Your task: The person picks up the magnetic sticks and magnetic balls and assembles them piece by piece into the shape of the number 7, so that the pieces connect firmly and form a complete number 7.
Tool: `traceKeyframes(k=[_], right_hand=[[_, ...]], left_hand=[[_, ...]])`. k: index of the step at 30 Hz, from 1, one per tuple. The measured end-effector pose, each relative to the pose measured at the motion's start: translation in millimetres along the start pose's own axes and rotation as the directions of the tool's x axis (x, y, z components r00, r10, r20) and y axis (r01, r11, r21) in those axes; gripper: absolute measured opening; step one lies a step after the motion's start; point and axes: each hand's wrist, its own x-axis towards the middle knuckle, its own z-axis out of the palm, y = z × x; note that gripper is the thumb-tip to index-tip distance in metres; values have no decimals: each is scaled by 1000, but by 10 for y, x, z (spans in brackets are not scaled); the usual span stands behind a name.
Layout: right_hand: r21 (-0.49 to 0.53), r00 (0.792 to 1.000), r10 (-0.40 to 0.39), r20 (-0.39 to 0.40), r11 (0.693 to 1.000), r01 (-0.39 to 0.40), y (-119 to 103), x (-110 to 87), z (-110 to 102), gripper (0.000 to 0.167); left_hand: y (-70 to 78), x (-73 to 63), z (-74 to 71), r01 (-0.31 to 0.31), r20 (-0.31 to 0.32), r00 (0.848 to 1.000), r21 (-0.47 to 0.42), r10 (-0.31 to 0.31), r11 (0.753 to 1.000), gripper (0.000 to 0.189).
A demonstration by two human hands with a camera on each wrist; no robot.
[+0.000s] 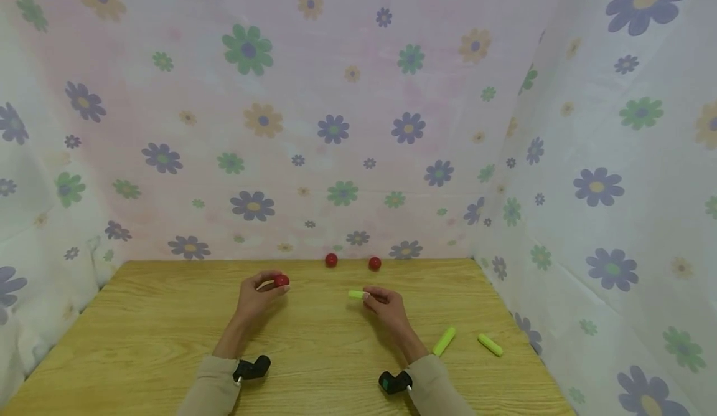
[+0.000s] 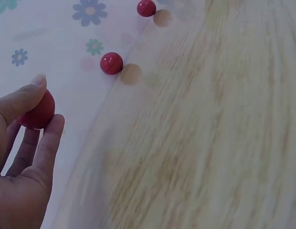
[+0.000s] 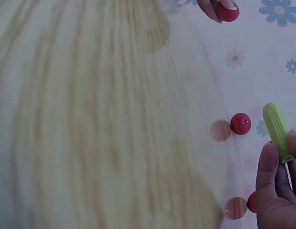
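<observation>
Between thumb and fingers, my left hand (image 1: 255, 297) pinches a glossy red ball (image 2: 39, 110) above the left part of the wooden table. My right hand (image 1: 388, 309) pinches a short yellow-green ribbed stick (image 3: 276, 128) by one end; its free end points left in the head view. Two more red balls stand at the table's back edge, a left one (image 1: 331, 260) and a right one (image 1: 374, 264), beyond and between the hands. Two other yellow-green sticks, one longer-looking (image 1: 445, 341) and one further right (image 1: 490, 345), lie on the table right of my right forearm.
The wooden table (image 1: 313, 354) ends at the back against a flower-printed cloth wall (image 1: 291, 92). A similar cloth (image 1: 560, 229) runs along the right side, another along the left. Each wrist carries a black camera mount (image 1: 253, 367).
</observation>
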Motion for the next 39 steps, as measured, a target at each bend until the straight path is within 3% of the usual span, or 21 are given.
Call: traceKeyframes(k=[7,13,17,24,28,35,39], right_hand=[[57,999,-16,-32,998,18,67,29,23,30],[114,998,53,-22,992,-50,80,28,87,32],[135,998,55,3,989,-55,82,13,121,34],[171,998,-12,59,985,2,103,7,124,39],[182,994,-62,90,982,45,126,-4,132,42],[147,997,58,58,987,-66,72,10,194,38],[139,996,68,61,987,-76,69,16,208,37]], left_hand=[[-8,-82,37,61,-27,998,32,-60,998,44],[-79,-123,50,29,24,999,40,-30,999,42],[-135,-129,60,16,54,998,25,-17,1000,42],[-124,-147,97,-25,72,997,3,25,1000,41],[-107,-160,128,-19,76,997,-12,20,1000,41],[-109,-172,168,-15,70,997,-32,17,999,40],[-99,-185,195,-20,54,998,-34,22,999,39]])
